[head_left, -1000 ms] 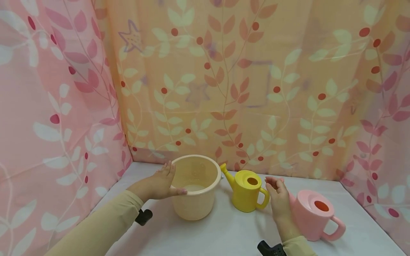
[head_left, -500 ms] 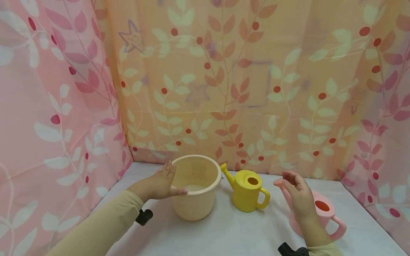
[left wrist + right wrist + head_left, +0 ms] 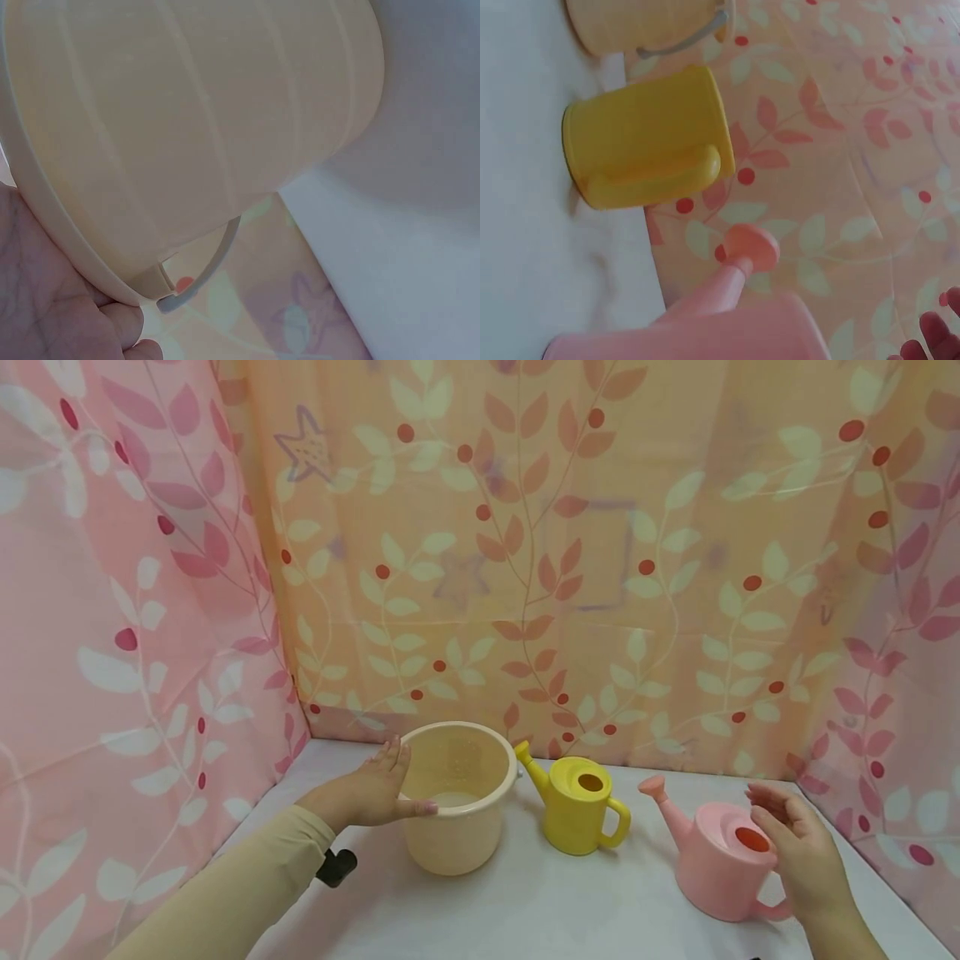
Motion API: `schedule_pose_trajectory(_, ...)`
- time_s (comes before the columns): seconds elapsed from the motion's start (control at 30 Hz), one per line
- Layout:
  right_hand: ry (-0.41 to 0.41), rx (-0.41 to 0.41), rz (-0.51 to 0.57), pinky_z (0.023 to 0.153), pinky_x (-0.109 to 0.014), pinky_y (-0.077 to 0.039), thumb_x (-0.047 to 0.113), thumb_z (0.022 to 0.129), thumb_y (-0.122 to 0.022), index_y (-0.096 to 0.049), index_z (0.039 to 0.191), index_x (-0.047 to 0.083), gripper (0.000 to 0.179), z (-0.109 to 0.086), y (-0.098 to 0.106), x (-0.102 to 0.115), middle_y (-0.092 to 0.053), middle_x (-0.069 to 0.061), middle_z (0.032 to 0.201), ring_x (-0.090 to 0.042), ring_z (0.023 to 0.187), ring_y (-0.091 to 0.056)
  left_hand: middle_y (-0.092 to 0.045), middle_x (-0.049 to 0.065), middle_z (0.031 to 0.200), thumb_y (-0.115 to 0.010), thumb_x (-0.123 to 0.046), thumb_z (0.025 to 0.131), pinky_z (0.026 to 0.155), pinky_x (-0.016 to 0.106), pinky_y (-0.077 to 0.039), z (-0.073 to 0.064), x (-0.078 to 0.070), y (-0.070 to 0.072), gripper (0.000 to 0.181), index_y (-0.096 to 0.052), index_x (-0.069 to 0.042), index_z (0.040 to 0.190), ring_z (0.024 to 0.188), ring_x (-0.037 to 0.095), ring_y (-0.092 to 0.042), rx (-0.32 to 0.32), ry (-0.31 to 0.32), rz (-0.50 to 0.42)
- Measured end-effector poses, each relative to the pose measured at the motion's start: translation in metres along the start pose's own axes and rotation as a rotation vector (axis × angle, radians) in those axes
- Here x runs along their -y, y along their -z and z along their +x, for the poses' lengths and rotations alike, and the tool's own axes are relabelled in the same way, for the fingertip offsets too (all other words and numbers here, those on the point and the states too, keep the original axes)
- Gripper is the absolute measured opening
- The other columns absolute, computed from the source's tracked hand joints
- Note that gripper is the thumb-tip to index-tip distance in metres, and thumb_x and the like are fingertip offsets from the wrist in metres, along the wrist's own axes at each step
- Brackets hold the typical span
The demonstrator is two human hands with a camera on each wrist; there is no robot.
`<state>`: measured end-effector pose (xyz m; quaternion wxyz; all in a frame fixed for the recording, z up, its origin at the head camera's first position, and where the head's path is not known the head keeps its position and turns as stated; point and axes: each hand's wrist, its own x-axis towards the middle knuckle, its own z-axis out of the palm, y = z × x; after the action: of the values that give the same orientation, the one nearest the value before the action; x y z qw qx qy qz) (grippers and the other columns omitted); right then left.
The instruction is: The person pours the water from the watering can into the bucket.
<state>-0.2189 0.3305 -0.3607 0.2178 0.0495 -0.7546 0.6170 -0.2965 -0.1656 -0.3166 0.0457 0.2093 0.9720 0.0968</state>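
Observation:
A cream plastic bucket [image 3: 453, 847] stands upright on the white tabletop. My left hand [image 3: 367, 793] rests against its left rim, fingers straight and thumb laid along the near edge. In the left wrist view the palm [image 3: 45, 277] touches the rim from outside. To the bucket's right is a yellow watering can [image 3: 576, 817], its spout pointing left. Farther right stands a pink watering can [image 3: 716, 877]. Beside its top and handle is my right hand [image 3: 810, 856], fingers loosely bent and holding nothing; it partly hides the handle. Its fingertips [image 3: 937, 334] show at the right wrist view's lower right.
Patterned cloth hangs behind the table [image 3: 570, 910] and along both sides. A grey handle [image 3: 206, 274] hangs from the bucket's far side. Gaps separate the bucket and the two cans.
My right hand has moved right, from beside the yellow can's handle, across the pink can, to the pink can's handle side. The left hand, bucket and both cans have stayed put.

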Motion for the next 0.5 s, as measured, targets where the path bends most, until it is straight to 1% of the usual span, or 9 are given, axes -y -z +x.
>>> schedule_pose_trajectory(0.07, -0.017, -0.004, -0.011, 0.067, -0.008, -0.043, 0.016, 0.095, -0.049, -0.05, 0.123, 0.02, 0.028, -0.002, 0.01, -0.007, -0.049, 0.015, 0.108, 0.008, 0.095, -0.045, 0.001, 0.029, 0.148, -0.045, -0.077, 0.073, 0.109, 0.052, -0.011, 0.0, 0.0, 0.001, 0.116, -0.01, 0.01, 0.142, 0.137, 0.038, 0.002, 0.003, 0.004, -0.004)
schedule_pose_trajectory(0.13, -0.039, -0.024, -0.079, 0.068, -0.008, -0.042, 0.018, 0.095, -0.049, -0.049, 0.125, 0.023, 0.03, -0.005, 0.019, -0.015, -0.048, 0.02, 0.107, 0.01, 0.095, -0.043, 0.001, 0.029, 0.148, -0.045, -0.077, 0.073, 0.109, 0.051, -0.011, 0.001, 0.0, 0.001, 0.116, -0.01, 0.01, 0.142, 0.137, 0.038, 0.002, 0.0, 0.006, -0.009)
schedule_pose_trajectory(0.23, -0.06, -0.071, -0.235, 0.076, -0.003, -0.034, 0.024, 0.096, -0.047, -0.045, 0.13, 0.022, 0.034, -0.008, 0.031, -0.027, -0.046, 0.026, 0.106, 0.013, 0.096, -0.04, 0.0, 0.029, 0.148, -0.046, -0.076, 0.073, 0.109, 0.051, -0.012, 0.001, 0.001, 0.0, 0.116, -0.01, 0.01, 0.142, 0.137, 0.038, 0.002, -0.009, 0.007, -0.006)
schedule_pose_trajectory(0.27, -0.091, -0.086, -0.278, 0.085, -0.003, -0.03, 0.027, 0.096, -0.046, -0.043, 0.132, 0.023, 0.036, -0.009, 0.034, -0.03, -0.044, 0.028, 0.106, 0.014, 0.095, -0.038, 0.0, 0.029, 0.148, -0.046, -0.076, 0.073, 0.109, 0.051, -0.012, 0.001, 0.001, 0.0, 0.115, -0.01, 0.01, 0.142, 0.137, 0.038, 0.001, -0.012, 0.007, -0.002)
schedule_pose_trajectory(0.3, -0.132, -0.097, -0.328, 0.086, -0.003, -0.028, 0.032, 0.096, -0.045, -0.04, 0.134, 0.024, 0.039, -0.01, 0.038, -0.033, -0.042, 0.03, 0.105, 0.015, 0.095, -0.037, 0.0, 0.029, 0.148, -0.046, -0.076, 0.074, 0.108, 0.051, -0.012, 0.002, 0.002, 0.0, 0.115, -0.011, 0.01, 0.142, 0.137, 0.038, 0.001, -0.016, 0.007, 0.001)
schedule_pose_trajectory(0.37, -0.226, -0.121, -0.345, 0.102, -0.016, -0.026, 0.039, 0.095, -0.043, -0.035, 0.138, 0.022, 0.047, -0.01, 0.044, -0.038, -0.041, 0.027, 0.107, 0.014, 0.093, -0.035, -0.001, 0.029, 0.148, -0.046, -0.076, 0.074, 0.108, 0.051, -0.013, 0.003, 0.002, -0.001, 0.115, -0.011, 0.01, 0.142, 0.137, 0.038, 0.001, -0.021, 0.008, 0.008)
schedule_pose_trajectory(0.43, -0.324, -0.152, -0.356, 0.108, -0.034, -0.025, 0.045, 0.094, -0.041, -0.031, 0.141, 0.021, 0.053, -0.01, 0.049, -0.042, -0.042, 0.022, 0.109, 0.013, 0.09, -0.034, -0.001, 0.029, 0.148, -0.046, -0.076, 0.074, 0.108, 0.051, -0.013, 0.004, 0.003, -0.001, 0.115, -0.011, 0.01, 0.142, 0.137, 0.038, 0.0, -0.022, 0.008, 0.013)
schedule_pose_trajectory(0.47, -0.363, -0.171, -0.357, 0.106, -0.036, -0.028, 0.045, 0.094, -0.041, -0.03, 0.141, 0.021, 0.055, -0.011, 0.051, -0.045, -0.043, 0.02, 0.11, 0.013, 0.088, -0.035, -0.001, 0.029, 0.148, -0.046, -0.076, 0.074, 0.108, 0.051, -0.013, 0.004, 0.002, -0.001, 0.115, -0.011, 0.01, 0.142, 0.137, 0.038, 0.0, -0.022, 0.009, 0.014)
schedule_pose_trajectory(0.5, -0.381, -0.187, -0.364, 0.101, -0.029, -0.034, 0.045, 0.094, -0.041, -0.031, 0.141, 0.019, 0.055, -0.011, 0.053, -0.047, -0.044, 0.019, 0.109, 0.013, 0.087, -0.036, -0.001, 0.029, 0.148, -0.046, -0.076, 0.074, 0.108, 0.051, -0.013, 0.004, 0.002, 0.0, 0.115, -0.011, 0.01, 0.142, 0.137, 0.038, 0.0, -0.024, 0.009, 0.015)
